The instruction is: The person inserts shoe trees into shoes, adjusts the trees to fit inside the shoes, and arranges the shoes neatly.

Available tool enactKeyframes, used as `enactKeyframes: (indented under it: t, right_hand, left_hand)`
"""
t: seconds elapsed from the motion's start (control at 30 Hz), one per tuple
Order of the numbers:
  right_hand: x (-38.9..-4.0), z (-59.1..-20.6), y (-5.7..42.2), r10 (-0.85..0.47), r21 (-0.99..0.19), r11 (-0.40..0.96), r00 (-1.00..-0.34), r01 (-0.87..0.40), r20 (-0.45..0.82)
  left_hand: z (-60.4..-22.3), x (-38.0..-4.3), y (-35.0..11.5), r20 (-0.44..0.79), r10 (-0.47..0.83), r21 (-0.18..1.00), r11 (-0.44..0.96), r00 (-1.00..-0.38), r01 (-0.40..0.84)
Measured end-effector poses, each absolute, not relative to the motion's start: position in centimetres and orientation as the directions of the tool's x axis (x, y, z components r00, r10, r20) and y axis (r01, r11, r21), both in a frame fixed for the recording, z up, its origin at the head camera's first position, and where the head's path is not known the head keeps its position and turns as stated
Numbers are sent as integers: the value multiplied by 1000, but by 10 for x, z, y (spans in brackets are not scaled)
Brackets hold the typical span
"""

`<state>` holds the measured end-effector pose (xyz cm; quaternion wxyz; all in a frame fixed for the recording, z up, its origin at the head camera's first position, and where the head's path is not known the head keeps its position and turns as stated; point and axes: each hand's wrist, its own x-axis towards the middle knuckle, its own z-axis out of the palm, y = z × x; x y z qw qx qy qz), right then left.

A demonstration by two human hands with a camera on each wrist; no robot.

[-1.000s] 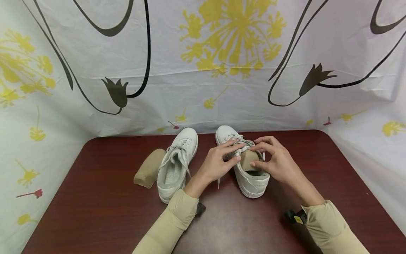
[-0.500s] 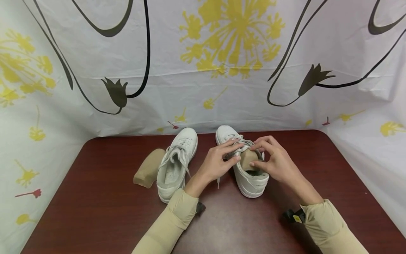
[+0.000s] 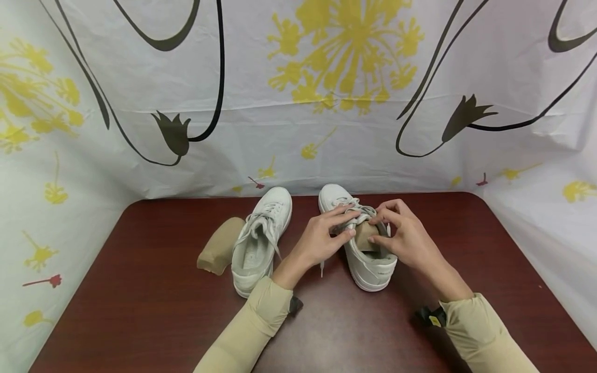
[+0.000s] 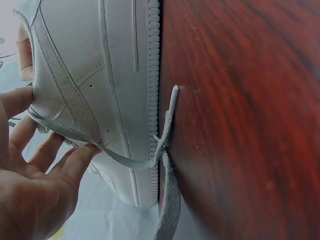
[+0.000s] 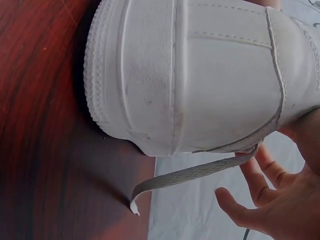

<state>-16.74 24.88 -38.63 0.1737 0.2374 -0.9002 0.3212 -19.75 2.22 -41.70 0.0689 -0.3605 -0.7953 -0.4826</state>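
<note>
Gripping a white, grey-laced shoe with left hand, pinching its tan insert with right hand

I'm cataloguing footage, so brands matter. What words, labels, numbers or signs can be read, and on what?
No text is readable.
White lace-up shoe on the right: marks on heel and side, too small or blurred.
White lace-up shoe on the left: faint insole mark, too blurred.
Black wrist-worn device with yellow patch: any print too small.
White cloth backdrop printed with yellow and dark flowers: no lettering visible.
</note>
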Motion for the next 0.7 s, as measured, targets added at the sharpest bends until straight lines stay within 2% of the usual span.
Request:
enactKeyframes:
  t: [0.7]
  right_hand:
    - [-168, -391, 247, -279, -488, 690, -819, -534, 501]
  left_hand:
    - [-417, -198, 23, 437, 495, 741, 277, -751, 612]
